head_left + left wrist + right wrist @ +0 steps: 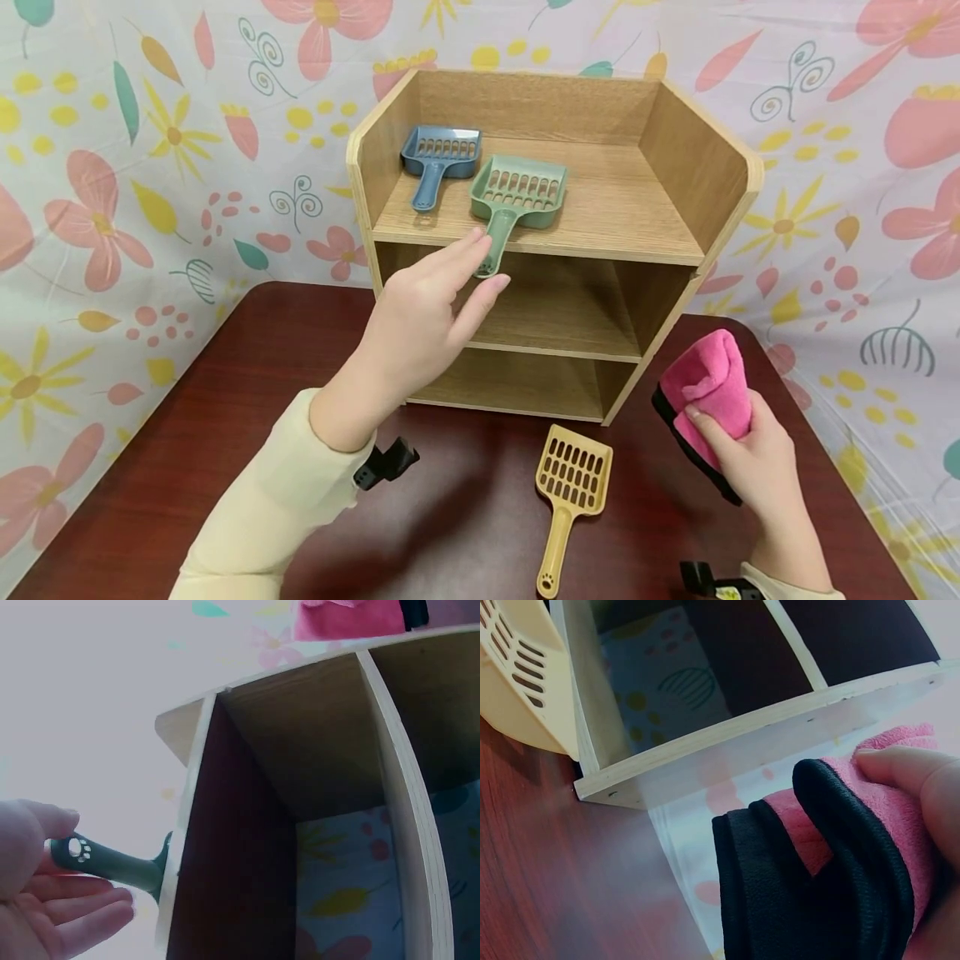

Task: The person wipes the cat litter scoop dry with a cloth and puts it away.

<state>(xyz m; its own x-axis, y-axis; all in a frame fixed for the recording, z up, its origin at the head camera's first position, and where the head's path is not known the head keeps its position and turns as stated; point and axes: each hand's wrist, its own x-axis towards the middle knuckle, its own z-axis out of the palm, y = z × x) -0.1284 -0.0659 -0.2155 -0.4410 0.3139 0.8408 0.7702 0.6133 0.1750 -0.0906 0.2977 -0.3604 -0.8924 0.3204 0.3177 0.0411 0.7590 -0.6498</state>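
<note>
A green slotted litter scoop (pixel 521 187) lies on the top board of a wooden shelf, its handle jutting past the front edge. My left hand (pixel 427 308) is at that handle (pixel 109 862), fingers nearly straight, the handle's end between thumb and fingers. Beside it on the same board is a blue litter scoop (pixel 442 158). With my right hand (pixel 757 454) I grip a folded pink cloth with black edging (pixel 712 383), thumb pressed on top, held over the table right of the shelf. A yellow litter scoop (pixel 573 475) lies on the table in front of the shelf.
The three-level wooden shelf (pixel 667 350) stands at the back of the dark red-brown table (pixel 262 375), with raised sides and back around its top board. Behind it hangs a flower-patterned sheet (pixel 172 225). Each wrist carries a black camera mount (pixel 386 463).
</note>
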